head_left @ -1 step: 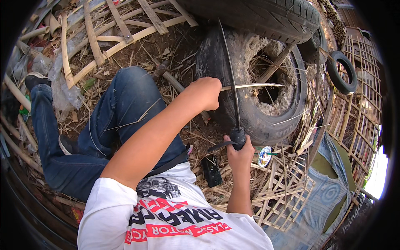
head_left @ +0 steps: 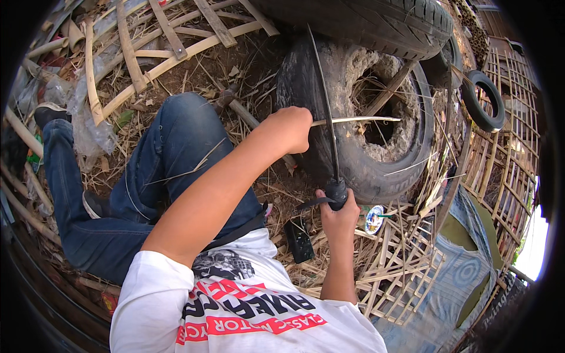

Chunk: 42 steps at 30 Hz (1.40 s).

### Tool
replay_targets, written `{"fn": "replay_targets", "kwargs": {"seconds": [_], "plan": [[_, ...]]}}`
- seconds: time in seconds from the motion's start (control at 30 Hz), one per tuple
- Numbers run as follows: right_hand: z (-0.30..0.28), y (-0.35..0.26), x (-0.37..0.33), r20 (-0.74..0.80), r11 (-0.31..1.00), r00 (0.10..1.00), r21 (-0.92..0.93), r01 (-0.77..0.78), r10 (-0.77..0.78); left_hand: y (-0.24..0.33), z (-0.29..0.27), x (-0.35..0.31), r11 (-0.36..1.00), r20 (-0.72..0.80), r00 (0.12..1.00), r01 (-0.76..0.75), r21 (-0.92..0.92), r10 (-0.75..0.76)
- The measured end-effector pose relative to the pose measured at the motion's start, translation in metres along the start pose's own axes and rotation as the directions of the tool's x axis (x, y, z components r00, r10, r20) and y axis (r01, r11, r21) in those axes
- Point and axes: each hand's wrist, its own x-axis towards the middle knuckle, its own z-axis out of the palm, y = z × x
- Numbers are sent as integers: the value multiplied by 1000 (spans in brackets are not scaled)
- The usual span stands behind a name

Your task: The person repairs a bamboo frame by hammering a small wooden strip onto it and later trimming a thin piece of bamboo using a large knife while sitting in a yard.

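Observation:
My left hand is closed in a fist round a thin pale bamboo strip, whose free end points right over the tyre. In my right hand is the black wrapped handle of a machete, with a dark strap hanging beside it. The long narrow blade points away from me and crosses the strip just right of my left fist. Whether blade and strip touch, I cannot tell. Beneath them lies a worn black tyre, its inside crusted with a pale, rough material and a piece of wood resting across the hole.
Another tyre rests at the far side; a smaller tyre is at the right. Bamboo lattice lies far left, more split bamboo at near right. A black box-shaped object and a cup sit near my right forearm.

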Motion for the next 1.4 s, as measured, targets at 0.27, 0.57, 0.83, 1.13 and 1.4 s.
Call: {"fn": "replay_targets", "kwargs": {"seconds": [0.27,0.57,0.83,1.13,1.4], "plan": [[2,-1,6,-23,1000,999,-22,22,-22,-3,-8,13,1000,80,997,8,24,-10],[-5,-14,3,-7,999,999,26,37,-37,6,-11,-8,996,-80,997,31,90,-23],[-1,3,9,127,967,991,253,12,-45,0,-5,-4,989,-170,984,-23,148,49],[2,23,20,197,962,977,271,27,-83,-2,-5,-2,992,-155,987,-30,119,48],[7,8,8,34,976,995,198,86,-95,-2,-5,1,996,-120,993,18,85,-8]]}}
